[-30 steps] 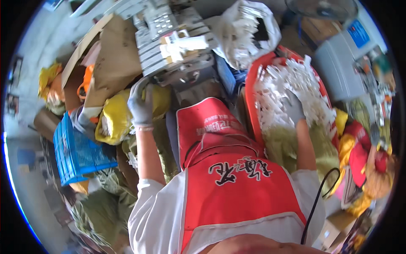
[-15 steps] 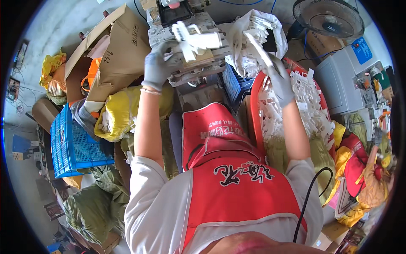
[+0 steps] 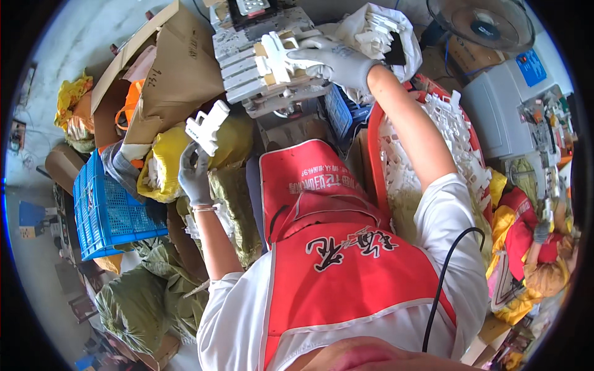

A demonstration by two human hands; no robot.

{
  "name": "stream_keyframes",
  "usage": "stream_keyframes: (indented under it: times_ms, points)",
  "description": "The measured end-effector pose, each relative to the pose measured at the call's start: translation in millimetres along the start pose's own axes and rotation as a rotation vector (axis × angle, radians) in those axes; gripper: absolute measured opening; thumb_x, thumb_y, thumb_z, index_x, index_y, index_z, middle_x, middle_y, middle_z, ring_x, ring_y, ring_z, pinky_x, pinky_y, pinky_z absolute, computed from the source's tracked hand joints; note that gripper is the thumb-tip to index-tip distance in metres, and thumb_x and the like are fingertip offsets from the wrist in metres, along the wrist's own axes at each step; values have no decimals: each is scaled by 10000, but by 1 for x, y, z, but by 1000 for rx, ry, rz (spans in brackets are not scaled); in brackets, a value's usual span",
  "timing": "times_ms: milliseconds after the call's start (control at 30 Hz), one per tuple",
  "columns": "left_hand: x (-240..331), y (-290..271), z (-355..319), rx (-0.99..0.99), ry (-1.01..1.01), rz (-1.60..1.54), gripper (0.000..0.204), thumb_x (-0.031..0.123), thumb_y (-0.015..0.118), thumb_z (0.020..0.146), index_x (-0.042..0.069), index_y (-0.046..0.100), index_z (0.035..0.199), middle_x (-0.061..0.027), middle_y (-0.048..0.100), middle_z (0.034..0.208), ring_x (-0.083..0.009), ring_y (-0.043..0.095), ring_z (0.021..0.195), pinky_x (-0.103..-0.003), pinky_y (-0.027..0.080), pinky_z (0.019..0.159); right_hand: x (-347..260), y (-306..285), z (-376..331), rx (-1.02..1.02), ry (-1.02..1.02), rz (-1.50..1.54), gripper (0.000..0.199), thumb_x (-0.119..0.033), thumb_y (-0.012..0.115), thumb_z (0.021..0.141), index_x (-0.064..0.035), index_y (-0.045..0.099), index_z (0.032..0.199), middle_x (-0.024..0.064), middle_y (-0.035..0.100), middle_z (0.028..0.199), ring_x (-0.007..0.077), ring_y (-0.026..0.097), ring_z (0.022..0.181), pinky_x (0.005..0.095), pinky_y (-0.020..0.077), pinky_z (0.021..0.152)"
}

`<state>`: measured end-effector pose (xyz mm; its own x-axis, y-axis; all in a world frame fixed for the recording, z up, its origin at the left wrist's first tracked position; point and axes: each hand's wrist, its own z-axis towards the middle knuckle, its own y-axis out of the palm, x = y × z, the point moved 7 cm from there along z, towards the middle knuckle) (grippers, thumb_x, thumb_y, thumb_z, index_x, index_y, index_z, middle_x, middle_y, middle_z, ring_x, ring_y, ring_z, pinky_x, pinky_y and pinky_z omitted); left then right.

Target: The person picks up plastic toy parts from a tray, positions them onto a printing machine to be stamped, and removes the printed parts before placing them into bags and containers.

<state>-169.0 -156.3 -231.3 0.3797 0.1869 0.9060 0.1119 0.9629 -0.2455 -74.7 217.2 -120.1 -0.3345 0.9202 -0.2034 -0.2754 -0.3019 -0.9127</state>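
Note:
My left hand (image 3: 195, 175), in a grey glove, is at the left by a yellow bag. Its fingertips close on the lower end of a white pistol-shaped plastic part (image 3: 209, 127), which tilts up and away from me. Over the machine at the top, my gloved right hand (image 3: 341, 62) reaches in from the right. Its fingers grip another white pistol-shaped plastic part (image 3: 278, 57), which lies on a tan block of the machine's fixture (image 3: 247, 80). The fingers hide that part's right end.
The yellow bag (image 3: 170, 157) and a blue crate (image 3: 114, 210) stand left, with a cardboard box (image 3: 185, 68) behind. A red tub (image 3: 373, 145) full of white parts is at the right. Beyond it are a white sack (image 3: 405, 40), a fan (image 3: 486, 28) and a co-worker (image 3: 526, 247).
My left hand has moved from the machine toward me, carrying a part to the yellow bag. My right hand has swung left from the white sack, and a part now lies on the fixture.

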Motion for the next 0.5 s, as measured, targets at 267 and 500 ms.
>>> stream_keyframes:
  times_ms: [267, 500]
  points:
    - [-24, -64, -61, 158, -104, 505, 248, 87, 584, 887, -64, 594, 1083, -132, 627, 1071, -202, 585, 933, -309, 464, 851, 78, -25, -199, 316, 445, 188, 314, -200, 512, 922, -25, 561, 1179, 129, 601, 1151, 265, 552, 1095, 343, 412, 958]
    - [-98, -148, -105, 263, -218, 671, 333, 208, 567, 919, -44, 579, 1137, -158, 622, 1110, -244, 597, 952, -335, 471, 868, 116, 4, -460, 80, 1300, -38, 323, -281, 530, 875, -145, 590, 1163, 122, 600, 1156, 294, 565, 1075, 376, 432, 932]
